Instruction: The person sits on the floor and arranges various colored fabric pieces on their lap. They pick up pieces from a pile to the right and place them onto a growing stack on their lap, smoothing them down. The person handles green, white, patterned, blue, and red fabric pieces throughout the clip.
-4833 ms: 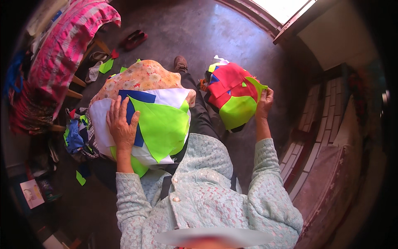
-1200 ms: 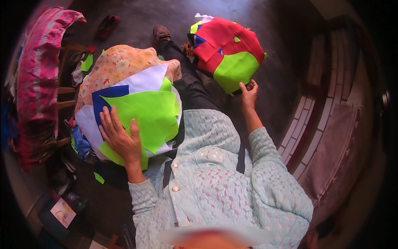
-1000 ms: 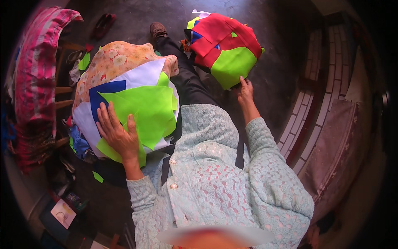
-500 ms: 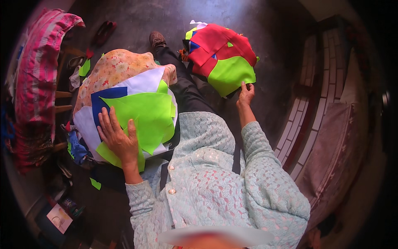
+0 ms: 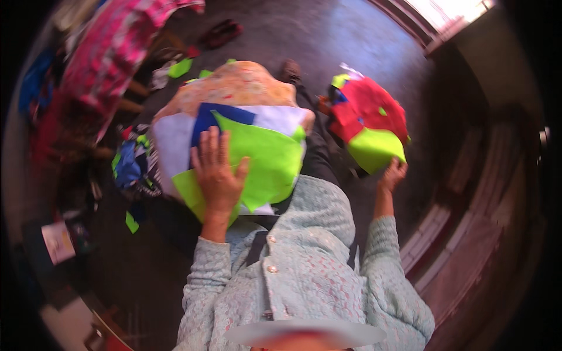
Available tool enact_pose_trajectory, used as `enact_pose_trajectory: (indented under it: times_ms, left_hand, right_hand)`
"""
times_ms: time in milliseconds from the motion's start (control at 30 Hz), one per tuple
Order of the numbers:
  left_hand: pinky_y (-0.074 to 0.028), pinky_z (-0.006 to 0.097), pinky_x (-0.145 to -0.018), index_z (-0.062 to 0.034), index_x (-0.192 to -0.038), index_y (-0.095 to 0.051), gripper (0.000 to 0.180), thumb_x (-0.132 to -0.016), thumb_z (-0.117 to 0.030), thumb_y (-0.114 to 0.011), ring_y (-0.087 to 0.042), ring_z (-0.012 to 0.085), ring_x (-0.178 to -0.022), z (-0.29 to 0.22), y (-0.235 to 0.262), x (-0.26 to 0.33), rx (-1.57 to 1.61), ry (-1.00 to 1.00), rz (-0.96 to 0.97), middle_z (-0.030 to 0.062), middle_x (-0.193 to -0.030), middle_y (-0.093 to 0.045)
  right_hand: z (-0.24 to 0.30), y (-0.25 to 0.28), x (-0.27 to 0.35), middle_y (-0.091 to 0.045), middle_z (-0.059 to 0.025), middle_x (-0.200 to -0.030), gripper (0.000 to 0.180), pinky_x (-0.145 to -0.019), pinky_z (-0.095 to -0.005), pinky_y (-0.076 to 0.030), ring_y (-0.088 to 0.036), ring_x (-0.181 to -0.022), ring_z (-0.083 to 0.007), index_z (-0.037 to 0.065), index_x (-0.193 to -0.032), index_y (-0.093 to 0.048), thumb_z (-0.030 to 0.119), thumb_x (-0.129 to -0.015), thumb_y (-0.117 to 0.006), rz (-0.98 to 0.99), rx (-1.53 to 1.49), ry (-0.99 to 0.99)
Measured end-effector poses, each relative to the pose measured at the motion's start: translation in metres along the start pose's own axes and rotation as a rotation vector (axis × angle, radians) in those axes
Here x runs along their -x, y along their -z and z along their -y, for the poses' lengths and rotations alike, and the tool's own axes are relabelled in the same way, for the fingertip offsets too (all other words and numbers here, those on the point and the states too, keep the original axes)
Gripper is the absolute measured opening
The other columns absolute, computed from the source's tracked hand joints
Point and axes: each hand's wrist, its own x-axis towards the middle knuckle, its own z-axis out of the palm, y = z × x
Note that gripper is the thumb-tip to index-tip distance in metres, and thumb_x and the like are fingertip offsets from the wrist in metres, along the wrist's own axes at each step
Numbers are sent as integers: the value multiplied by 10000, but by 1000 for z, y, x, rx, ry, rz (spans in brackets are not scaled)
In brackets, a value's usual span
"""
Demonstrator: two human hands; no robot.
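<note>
No readable text, label, brand, number or sign anywhere in frame; flat white rectangular sheet at lower left bears faint marks, too small and blurred to tell print from picture; no legible lettering on bright green flat cloth piece left of centre or on rounded red and bright green cloth bundle at upper right; orange floral cloth near top: flower pattern only

Flowered orange cloth: white pieces and blue piece laid on top, green pieces overlapping. Dark grey floor: dark red shoes at far side, small green scrap at lower left. Under red-and-green heap at right: support hidden from view.
</note>
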Motion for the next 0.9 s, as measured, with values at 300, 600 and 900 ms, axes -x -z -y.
enact_pose_trajectory:
  times_ms: [300, 600, 900]
  left_hand:
    - [-199, 537, -1111, -79, -1379, -446, 625, -874, -427, -564, -313, 308, -1382, 6, 3, 6, 116, 43, -35, 137, -1481, -359]
    - [-196, 537, -1111, -85, -1366, -463, 612, -871, -429, -575, -315, 304, -1379, 5, 2, 7, 166, 49, -70, 138, -1471, -372]
    - [-187, 535, -1118, -94, -1364, -467, 617, -873, -455, -559, -320, 302, -1373, 5, -1, 8, 160, 61, -65, 143, -1467, -374]
  right_hand:
    - [111, -36, -8, -609, -63, -928, 229, -754, -299, -478, -568, -810, -149, 8, -1024, -542, 233, -982, -541, 66, -136, 307]
    - [254, -187, 22, -624, -178, -956, 194, -686, -407, -496, -614, -825, -298, 19, -1044, -630, 171, -939, -573, 287, 185, 1266]
    - [230, -268, 186, -457, -126, -1408, 461, -1088, -482, -254, -372, -1345, -289, 87, -1221, -533, 362, -860, -614, 1225, 323, 1143]
